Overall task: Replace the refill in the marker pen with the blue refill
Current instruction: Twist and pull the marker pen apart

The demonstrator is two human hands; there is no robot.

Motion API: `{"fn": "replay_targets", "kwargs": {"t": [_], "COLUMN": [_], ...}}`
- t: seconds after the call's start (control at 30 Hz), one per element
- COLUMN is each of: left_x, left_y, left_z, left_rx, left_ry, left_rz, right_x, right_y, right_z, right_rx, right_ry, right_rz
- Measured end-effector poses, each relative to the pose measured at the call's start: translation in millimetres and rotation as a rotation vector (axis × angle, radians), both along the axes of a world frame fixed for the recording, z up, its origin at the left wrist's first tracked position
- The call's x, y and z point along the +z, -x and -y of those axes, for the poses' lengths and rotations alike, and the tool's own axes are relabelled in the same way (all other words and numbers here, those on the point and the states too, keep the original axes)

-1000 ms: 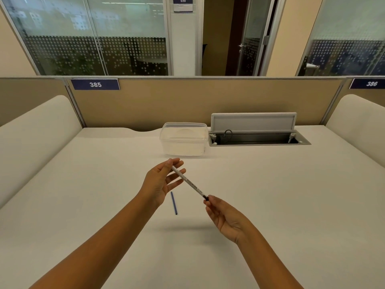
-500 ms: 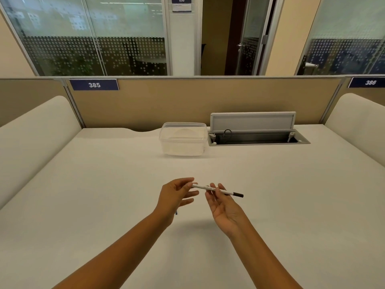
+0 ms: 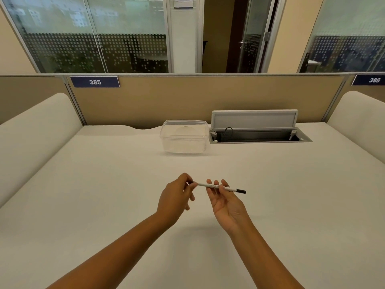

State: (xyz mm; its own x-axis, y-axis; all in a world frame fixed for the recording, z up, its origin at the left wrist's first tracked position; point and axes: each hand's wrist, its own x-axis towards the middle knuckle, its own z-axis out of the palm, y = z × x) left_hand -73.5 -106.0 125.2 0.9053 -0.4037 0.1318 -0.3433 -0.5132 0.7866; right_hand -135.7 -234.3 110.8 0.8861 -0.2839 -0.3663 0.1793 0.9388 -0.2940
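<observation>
A thin white marker pen (image 3: 216,186) with a black tip at its right end lies nearly level above the white desk, held between both hands. My left hand (image 3: 177,198) pinches the pen's left end between thumb and fingertips. My right hand (image 3: 226,202), palm up, holds the middle of the barrel with its fingertips. The blue refill is hidden behind my left hand.
A clear plastic container (image 3: 184,136) stands at the back of the desk (image 3: 83,195). To its right, an open cable tray (image 3: 258,137) has its grey lid raised. A beige partition (image 3: 187,97) closes the far edge; padded white dividers flank both sides.
The pen has swung from a diagonal to nearly level, black tip now pointing right. Both hands came closer together and nearer to me. The blue refill on the desk became covered by my left hand.
</observation>
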Motion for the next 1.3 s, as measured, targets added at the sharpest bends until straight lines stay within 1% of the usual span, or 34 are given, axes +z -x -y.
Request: {"fn": "replay_targets", "kwargs": {"t": [0.07, 0.17, 0.3, 0.4, 0.53, 0.6, 0.67, 0.73, 0.8, 0.87, 0.93, 1.07, 1.1, 1.17, 1.23, 1.3], "left_x": [0, 1, -3, -7, -4, -1, 0, -2, -4, -2, 1, 4, 5, 4, 0, -1], "left_y": [1, 1, -1, -1, -3, -3, -3, -2, -2, 0, 1, -1, -2, -4, -4, -3], "left_z": [0, -1, -2, -3, -6, -6, -7, -8, -8, -8, -9, -10, -10, -12, -13, -13], "left_rx": [0.0, 0.008, -0.056, -0.093, -0.035, -0.004, 0.012, -0.021, -0.073, -0.094, -0.093, -0.022, -0.005, -0.059, -0.214, -0.293], "left_ry": [-0.054, -0.062, -0.043, 0.04, 0.197, 0.22, 0.21, 0.204, 0.192, 0.22, 0.248, 0.311, 0.303, 0.247, 0.192, 0.157], "left_rz": [0.049, 0.006, 0.023, 0.02, -0.026, -0.08, -0.092, -0.039, 0.07, 0.18, 0.21, 0.048, 0.05, 0.109, 0.174, 0.242], "right_x": [1, -1, -4, -5, -6, -6, -5, -6, -7, -7, -8, -7, -6, -6, -6, -6], "right_y": [0, 1, 2, 1, 0, 0, 0, 0, 0, 0, 0, 1, 1, 1, 0, 1], "right_z": [0, 2, 2, 3, 0, -1, -1, 0, 2, 3, 4, 4, 3, 3, 3, 2], "right_rx": [-0.004, -0.005, 0.002, 0.007, 0.005, 0.007, 0.011, 0.007, 0.001, -0.002, -0.006, 0.002, 0.003, 0.001, 0.003, 0.008], "right_ry": [0.008, 0.019, 0.012, 0.015, 0.01, 0.009, 0.012, 0.015, 0.015, 0.014, 0.003, 0.008, 0.008, 0.006, 0.009, 0.011], "right_rz": [-0.007, -0.019, -0.028, -0.038, -0.032, -0.019, -0.014, -0.015, -0.023, -0.031, -0.027, -0.022, -0.021, -0.021, -0.028, -0.039]}}
